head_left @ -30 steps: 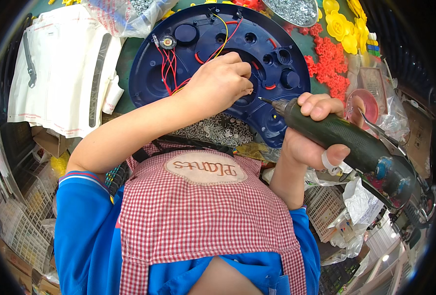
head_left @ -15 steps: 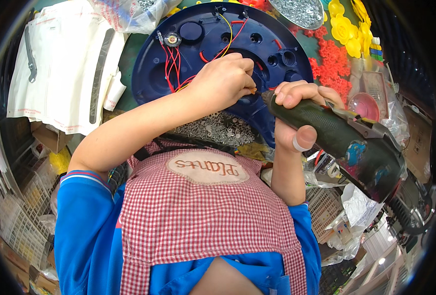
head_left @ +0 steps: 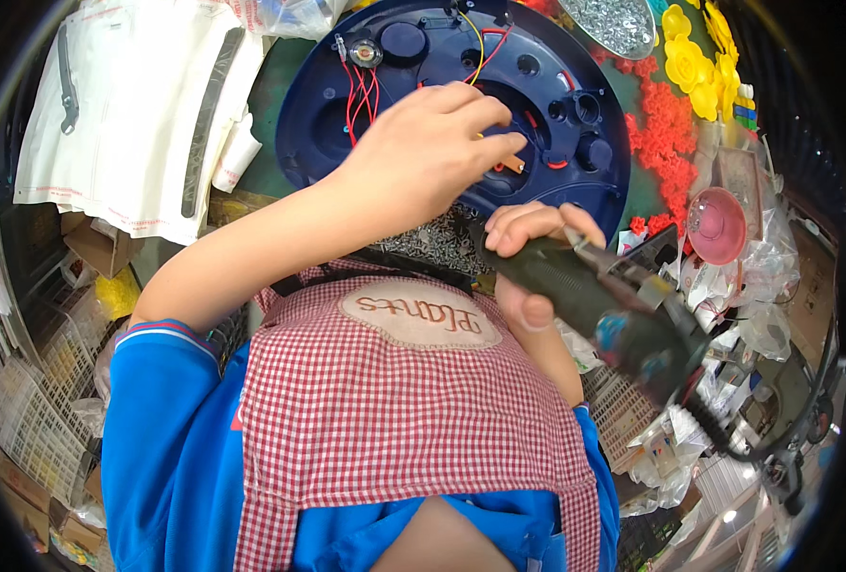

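A dark blue rounded plastic shell [head_left: 613, 172] lies on the table, with red and yellow wires [head_left: 364, 95] and a small round metal-rimmed part [head_left: 366, 53] inside. My left hand [head_left: 432, 143] is over the shell, fingers bent, pinching a small copper-coloured strip [head_left: 512, 164]; the thumb is mostly hidden. My right hand [head_left: 537, 257] grips a dark electric screwdriver [head_left: 575, 296], its cable trailing off to the lower right. The screwdriver's front end is beside a heap of small screws [head_left: 432, 243] at the near edge of the shell; its bit cannot be made out.
White plastic bags [head_left: 127, 114] are piled at the left. A metal bowl of screws [head_left: 618, 24] stands at the far right, near yellow flower-shaped parts [head_left: 694, 71] and red plastic pieces [head_left: 666, 133]. A pink bowl [head_left: 716, 226] sits at the right. Crates [head_left: 37, 410] are down at the left.
The screwdriver has come away from the shell, back toward me and the screw heap. My left hand stays over the shell, the copper-coloured strip now showing more. The whole view has shifted slightly.
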The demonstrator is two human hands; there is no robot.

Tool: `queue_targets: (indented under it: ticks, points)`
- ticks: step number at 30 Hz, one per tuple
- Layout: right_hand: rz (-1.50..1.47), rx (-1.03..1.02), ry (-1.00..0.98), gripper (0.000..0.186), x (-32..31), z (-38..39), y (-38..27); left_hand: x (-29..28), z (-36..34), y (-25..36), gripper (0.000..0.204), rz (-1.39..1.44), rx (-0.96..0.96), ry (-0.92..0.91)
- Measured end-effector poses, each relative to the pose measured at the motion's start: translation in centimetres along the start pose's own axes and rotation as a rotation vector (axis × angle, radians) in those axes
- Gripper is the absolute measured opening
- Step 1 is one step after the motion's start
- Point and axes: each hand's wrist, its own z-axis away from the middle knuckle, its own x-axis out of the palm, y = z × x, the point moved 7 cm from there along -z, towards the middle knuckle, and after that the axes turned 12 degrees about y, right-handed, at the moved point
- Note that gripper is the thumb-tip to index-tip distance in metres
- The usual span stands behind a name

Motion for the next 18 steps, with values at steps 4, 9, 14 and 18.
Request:
queue_targets:
  ticks: [4,9,14,18]
  points:
    - [-0.161,-0.038,0.176,0.087,-0.5,-1.2,-2.8,-1.9,3.1,0.9,0.026,0.068,0.019,0.010]
    - [-0.222,-0.015,0.171,0.091,-0.1,-2.2,-4.8,0.2,4.4,2.3,0.019,0.141,-0.014,-0.060]
    - [-0.241,-0.026,0.132,0.092,-0.3,-2.5,-5.2,-0.3,4.3,2.6,0.018,0.128,0.051,0.034]
    - [-0.249,-0.040,0.080,0.094,0.2,-3.3,-5.5,-1.0,3.0,2.6,0.019,0.159,0.035,0.055]
